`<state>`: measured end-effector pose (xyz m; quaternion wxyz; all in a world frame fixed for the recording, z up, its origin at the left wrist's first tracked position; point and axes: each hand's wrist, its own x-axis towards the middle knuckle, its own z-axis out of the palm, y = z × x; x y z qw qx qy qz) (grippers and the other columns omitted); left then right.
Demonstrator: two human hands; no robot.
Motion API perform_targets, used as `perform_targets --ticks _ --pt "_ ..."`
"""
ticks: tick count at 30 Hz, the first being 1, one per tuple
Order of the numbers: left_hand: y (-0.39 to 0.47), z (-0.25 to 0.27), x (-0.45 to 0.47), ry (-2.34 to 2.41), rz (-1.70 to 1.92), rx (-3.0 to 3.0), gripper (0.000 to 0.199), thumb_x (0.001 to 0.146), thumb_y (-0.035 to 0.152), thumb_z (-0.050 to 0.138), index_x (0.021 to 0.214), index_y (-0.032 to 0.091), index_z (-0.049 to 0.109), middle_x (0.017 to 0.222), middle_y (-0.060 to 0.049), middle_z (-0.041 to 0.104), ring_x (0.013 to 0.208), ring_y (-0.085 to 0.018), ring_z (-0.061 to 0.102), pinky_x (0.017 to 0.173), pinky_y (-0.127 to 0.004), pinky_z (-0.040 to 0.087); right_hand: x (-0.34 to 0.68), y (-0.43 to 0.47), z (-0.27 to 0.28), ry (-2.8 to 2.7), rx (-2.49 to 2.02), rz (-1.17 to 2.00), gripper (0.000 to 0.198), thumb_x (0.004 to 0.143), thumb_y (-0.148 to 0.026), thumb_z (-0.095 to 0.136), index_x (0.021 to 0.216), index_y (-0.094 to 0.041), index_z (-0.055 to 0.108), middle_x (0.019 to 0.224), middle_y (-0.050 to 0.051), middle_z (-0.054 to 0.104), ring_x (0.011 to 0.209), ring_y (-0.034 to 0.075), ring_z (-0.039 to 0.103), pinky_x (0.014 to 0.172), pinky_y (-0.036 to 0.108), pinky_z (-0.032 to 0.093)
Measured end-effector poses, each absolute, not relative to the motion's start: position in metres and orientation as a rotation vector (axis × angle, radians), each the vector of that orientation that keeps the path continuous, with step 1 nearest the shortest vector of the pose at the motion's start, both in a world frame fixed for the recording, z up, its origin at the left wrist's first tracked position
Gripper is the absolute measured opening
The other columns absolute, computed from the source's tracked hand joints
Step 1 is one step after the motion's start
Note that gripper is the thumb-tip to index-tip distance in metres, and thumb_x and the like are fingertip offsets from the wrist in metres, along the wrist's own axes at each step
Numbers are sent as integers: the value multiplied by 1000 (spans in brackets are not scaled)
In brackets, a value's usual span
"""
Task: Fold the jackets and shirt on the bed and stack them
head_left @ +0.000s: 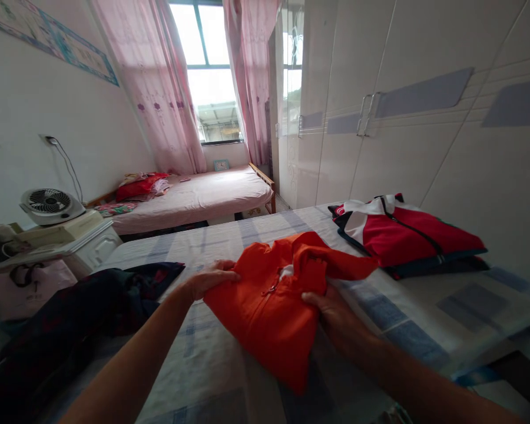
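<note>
An orange zip-front jacket (265, 312) is held between my two hands over the near bed, its lower end hanging down toward me. My left hand (212, 278) grips its left edge, with the fingertips partly hidden by the cloth. On the other edge my right hand (331, 306) is closed, thumb on top and the other fingers underneath. A small zip pull and a bit of white show near the collar. One orange sleeve stretches right toward a folded stack of red, white and dark jackets (424, 229).
The near bed has a blue-and-white checked sheet (384, 303). Dark clothing (115, 294) lies at its left, by a pink paper bag (30, 285). A fan (50, 203) stands on a cabinet. Behind is a pink bed (203, 194); a white wardrobe (380, 153) lines the right.
</note>
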<state>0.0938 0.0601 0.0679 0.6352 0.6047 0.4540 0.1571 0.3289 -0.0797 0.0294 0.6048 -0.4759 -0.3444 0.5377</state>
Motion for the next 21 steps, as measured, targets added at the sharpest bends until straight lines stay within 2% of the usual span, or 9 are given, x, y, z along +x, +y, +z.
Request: perform_targets --ticks 6,9,13,16,19,21 --pt "27 88 78 1013 798 1250 45 65 32 74 105 14 62 88 -8 72 70 -19 67 65 -27 53 344 -21 57 -911 -984 1221 39 61 -15 57 100 -17 58 94 4 71 82 23 66 78 38 53" --pt "10 71 77 1005 813 1263 44 67 35 72 104 13 62 90 -8 71 73 -21 67 67 -29 53 348 -6 46 -963 -956 1319 38 61 -15 56 99 -17 57 93 5 71 81 21 66 79 38 52" --pt "2 35 76 1217 748 1352 47 69 46 66 99 10 62 88 -9 70 77 -24 66 63 -29 51 354 6 11 -1092 -1100 1422 41 64 -18 55 105 -15 57 96 8 70 82 22 66 77 38 52" --pt "15 26 69 1414 735 1534 64 69 57 61 108 7 58 101 -15 67 84 -26 65 67 -31 50 363 18 3 -1224 -1255 1278 42 65 -23 58 107 -16 60 103 8 69 90 24 65 79 36 51" --pt "39 33 64 1568 877 1670 82 71 64 52 128 6 42 121 -21 56 100 -28 61 79 -34 48 369 31 10 -1305 -1360 1089 38 67 -32 62 102 -17 64 102 7 69 95 25 63 80 35 51" --pt "57 41 66 1552 909 1724 85 72 64 52 134 9 37 125 -20 54 108 -29 57 87 -36 44 371 39 17 -1356 -1370 1057 35 68 -38 63 96 -17 67 98 7 70 94 26 63 78 36 51"
